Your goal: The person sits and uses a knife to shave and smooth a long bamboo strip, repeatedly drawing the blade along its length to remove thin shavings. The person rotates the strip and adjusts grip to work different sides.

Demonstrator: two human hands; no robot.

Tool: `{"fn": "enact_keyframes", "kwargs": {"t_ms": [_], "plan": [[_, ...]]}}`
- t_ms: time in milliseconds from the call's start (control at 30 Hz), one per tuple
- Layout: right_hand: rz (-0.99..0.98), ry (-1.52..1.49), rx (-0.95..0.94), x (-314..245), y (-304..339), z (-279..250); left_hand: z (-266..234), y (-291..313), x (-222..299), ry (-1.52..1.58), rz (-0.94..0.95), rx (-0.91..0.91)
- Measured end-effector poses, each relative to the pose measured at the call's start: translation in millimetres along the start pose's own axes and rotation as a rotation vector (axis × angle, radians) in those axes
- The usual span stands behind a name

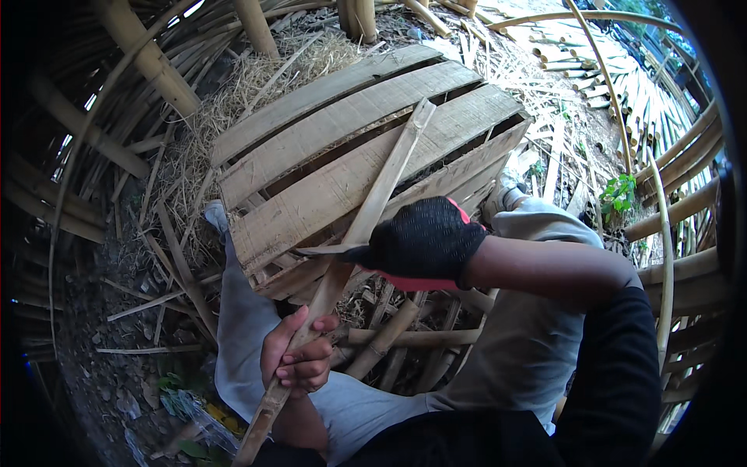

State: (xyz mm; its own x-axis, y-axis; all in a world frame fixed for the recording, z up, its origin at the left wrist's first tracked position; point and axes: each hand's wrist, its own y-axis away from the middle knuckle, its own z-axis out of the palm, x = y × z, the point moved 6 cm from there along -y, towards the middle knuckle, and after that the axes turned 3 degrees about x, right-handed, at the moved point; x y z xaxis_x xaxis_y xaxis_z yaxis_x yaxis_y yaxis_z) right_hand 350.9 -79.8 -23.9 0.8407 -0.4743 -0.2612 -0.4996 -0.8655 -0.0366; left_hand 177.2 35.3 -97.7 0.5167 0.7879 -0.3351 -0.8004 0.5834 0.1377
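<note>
My bare left hand [299, 350] is wrapped round the lower part of a long split bamboo strip [381, 187]. The strip slants up and away, its far end lying over a wooden slatted crate [311, 163]. In a black and red glove, my right hand [424, 243] is closed on a knife, its handle hidden by the fingers. The knife's thin blade [323, 250] points left and lies across the strip, just above my left hand.
The crate stands between my legs. Shavings [288, 78] heap behind it, and loose bamboo pieces [389, 338] lie below. Bamboo poles [156, 62] rise at the upper left. Many cut poles [638, 117] are stacked at the far right, near a small green plant [618, 194].
</note>
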Motion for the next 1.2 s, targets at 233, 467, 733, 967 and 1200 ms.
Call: {"fn": "enact_keyframes", "kwargs": {"t_ms": [233, 467, 733, 967, 1200], "plan": [[0.128, -0.005, -0.084, 9, -1, -6, -5, -3, 13, -0.033, 0.077, -0.03], [0.08, 0.024, 0.023, 21, -5, 3, -4, -6, 6, -0.082, 0.031, 0.011], [0.189, -0.035, 0.038, 36, -3, -2, -4, -5, 2, -0.081, 0.033, 0.029], [0.13, 0.078, 0.006, 32, -2, -8, 0, -5, 0, -0.053, 0.047, 0.003], [0.063, 0.072, -0.016, 10, 8, 12, 3, -9, -2, -0.026, 0.036, -0.015]]}}
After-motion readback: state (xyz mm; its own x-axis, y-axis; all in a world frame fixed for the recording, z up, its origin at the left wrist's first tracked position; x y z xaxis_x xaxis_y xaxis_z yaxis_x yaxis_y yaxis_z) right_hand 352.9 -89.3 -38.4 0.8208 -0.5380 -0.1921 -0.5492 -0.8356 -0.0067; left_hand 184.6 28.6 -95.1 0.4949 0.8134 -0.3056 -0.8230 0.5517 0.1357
